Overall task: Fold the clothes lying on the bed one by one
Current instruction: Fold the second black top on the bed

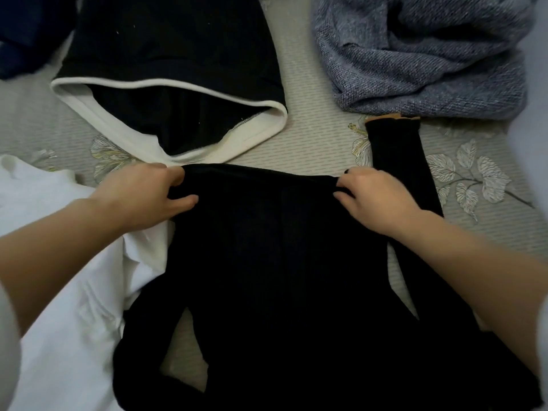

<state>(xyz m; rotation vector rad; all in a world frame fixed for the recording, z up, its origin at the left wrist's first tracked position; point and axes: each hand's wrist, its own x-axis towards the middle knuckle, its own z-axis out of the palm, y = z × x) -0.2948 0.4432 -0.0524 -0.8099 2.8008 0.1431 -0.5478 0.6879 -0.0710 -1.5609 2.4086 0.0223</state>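
Bare forearms (59,232), perhaps pale sleeves (7,336), blurred

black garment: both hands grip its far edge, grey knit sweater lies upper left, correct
No: the head view shows the grey knit sweater upper right. The left hand and right hand do grip the black garment at its far edge.

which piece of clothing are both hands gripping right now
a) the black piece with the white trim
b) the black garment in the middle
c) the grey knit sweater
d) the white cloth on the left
b: the left hand and the right hand each pinch one end of the far edge of the black garment spread in front of the person.
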